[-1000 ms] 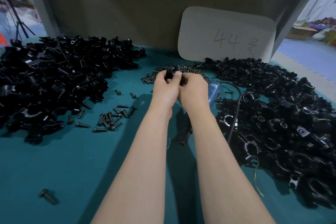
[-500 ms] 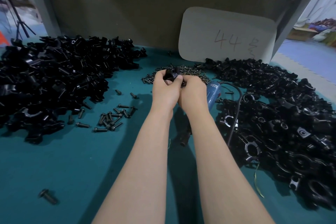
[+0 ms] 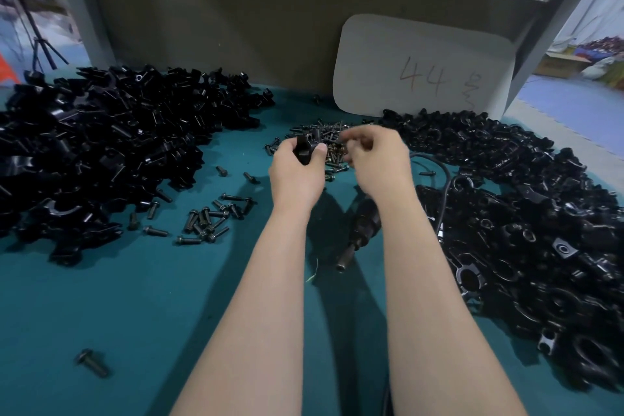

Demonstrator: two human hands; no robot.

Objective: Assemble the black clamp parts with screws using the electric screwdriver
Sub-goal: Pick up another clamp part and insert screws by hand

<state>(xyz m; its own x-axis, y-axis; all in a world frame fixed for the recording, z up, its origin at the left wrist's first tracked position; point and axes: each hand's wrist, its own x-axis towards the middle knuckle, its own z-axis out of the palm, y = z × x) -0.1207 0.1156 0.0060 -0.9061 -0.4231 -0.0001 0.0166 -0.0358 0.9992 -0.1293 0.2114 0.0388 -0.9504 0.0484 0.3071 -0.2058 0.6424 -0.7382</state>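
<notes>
My left hand (image 3: 297,176) is shut on a black clamp part (image 3: 305,149), held up over the teal table (image 3: 135,307). My right hand (image 3: 378,162) hovers just to its right, fingers curled above a small heap of screws (image 3: 326,132). The fingertips are blurred, and I cannot tell whether they pinch a screw. The electric screwdriver (image 3: 359,233) lies on the table between my forearms, its tip pointing toward me. The right forearm hides part of its body.
A large pile of black clamp parts (image 3: 101,145) fills the left side and another (image 3: 526,233) the right. Loose screws (image 3: 209,219) lie left of my arms, and one screw (image 3: 93,363) near the front. A white card marked 44 (image 3: 422,67) leans on the back wall.
My hands, joined on the clamp part before, have come apart. The right hand moved right, off the part, and the left hand kept it.
</notes>
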